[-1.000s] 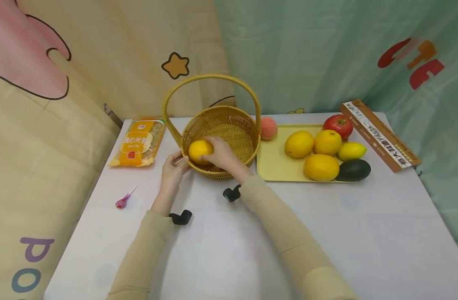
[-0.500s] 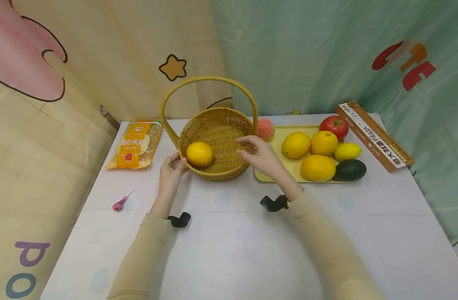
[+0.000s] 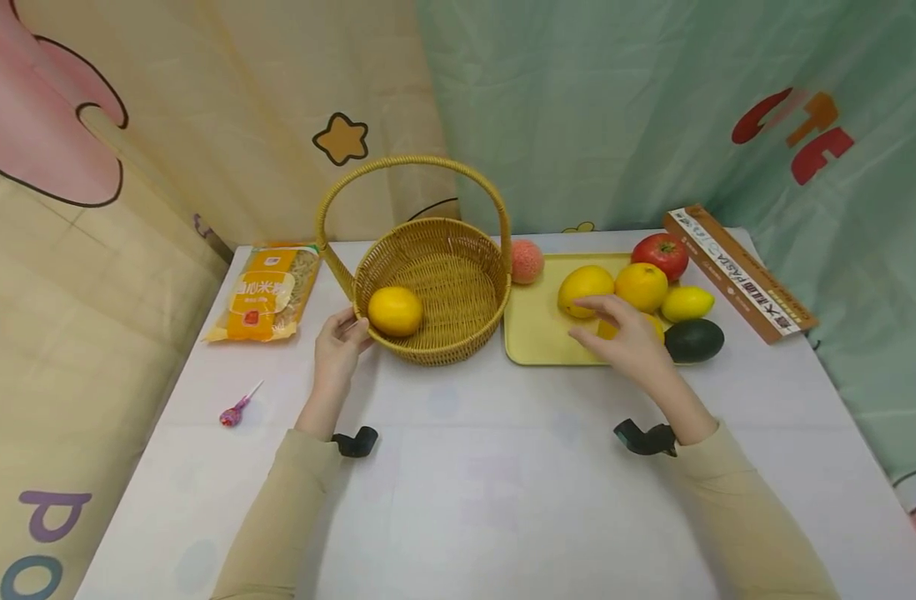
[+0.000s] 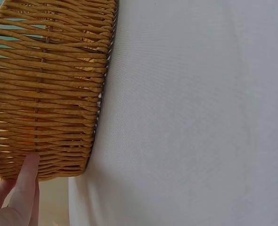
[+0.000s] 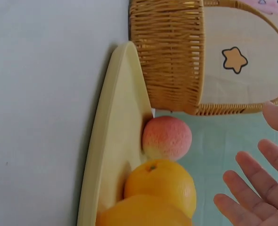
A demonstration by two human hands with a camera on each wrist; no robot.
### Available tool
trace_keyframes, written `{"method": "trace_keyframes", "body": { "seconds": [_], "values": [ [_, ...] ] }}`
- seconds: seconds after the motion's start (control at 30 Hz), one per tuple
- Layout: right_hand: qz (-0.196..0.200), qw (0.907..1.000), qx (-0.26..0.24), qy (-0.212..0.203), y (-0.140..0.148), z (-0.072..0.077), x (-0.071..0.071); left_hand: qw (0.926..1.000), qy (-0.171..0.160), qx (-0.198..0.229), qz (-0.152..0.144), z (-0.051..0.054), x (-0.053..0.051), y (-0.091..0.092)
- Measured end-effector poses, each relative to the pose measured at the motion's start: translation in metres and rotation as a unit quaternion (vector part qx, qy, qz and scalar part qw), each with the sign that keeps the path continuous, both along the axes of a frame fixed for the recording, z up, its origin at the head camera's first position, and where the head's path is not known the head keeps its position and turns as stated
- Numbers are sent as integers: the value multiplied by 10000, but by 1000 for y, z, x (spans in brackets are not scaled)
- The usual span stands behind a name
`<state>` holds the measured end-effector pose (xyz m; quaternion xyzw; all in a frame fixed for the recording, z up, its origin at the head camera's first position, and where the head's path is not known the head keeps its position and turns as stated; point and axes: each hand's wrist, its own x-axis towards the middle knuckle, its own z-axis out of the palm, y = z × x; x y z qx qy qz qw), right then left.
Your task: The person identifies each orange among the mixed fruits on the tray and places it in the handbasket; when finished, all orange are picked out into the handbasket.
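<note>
My left hand (image 3: 339, 346) holds the near left rim of a wicker basket (image 3: 468, 287), thumb by the rim. In the left wrist view, its fingers lie on the outer weave. Inside the basket, at the left, rests an orange-yellow fruit (image 3: 395, 312). Over the pale yellow tray (image 3: 536, 333) hovers my right hand (image 3: 632, 343), thumb and fingers spread, holding nothing. It partly hides a yellow-orange fruit (image 3: 656, 326). Around it on the tray lie a yellow fruit (image 3: 583, 287), an orange (image 5: 162, 183), a lemon (image 3: 686, 304), a dark green oval fruit (image 3: 693, 341) and a red round fruit (image 3: 660, 256).
A pinkish peach (image 3: 527, 262) sits between basket and tray. Right of the tray lies a long pasta box (image 3: 743, 275). At the left are a noodle bag (image 3: 266, 292) and a lollipop (image 3: 234, 412). The basket's tall handle (image 3: 412, 161) arches upward.
My right hand has let go of the orange-yellow fruit inside the basket and moved right, over the tray. My left hand has stayed at the basket's rim.
</note>
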<state>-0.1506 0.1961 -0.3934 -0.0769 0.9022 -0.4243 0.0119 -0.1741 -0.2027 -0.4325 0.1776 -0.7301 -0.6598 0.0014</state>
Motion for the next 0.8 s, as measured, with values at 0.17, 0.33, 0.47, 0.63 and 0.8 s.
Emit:
{"method": "trace_keyframes", "body": {
  "seconds": [0.17,0.33,0.47,0.63,0.8],
  "values": [
    [-266,9989,374,60,25,1,9,10000,34,-17,-15,1,0,0],
    [-335,9966,746,-130,40,1,11,10000,-4,-56,2,1,-1,0],
    [-254,9946,967,-290,47,0,9,10000,-4,-39,14,1,-1,-1],
    [-57,9912,1268,-376,52,-7,6,10000,-8,-18,10,0,-1,-1],
    [5,9871,1580,-273,55,-14,5,10000,28,47,-7,0,-1,-1]
  ]
}}
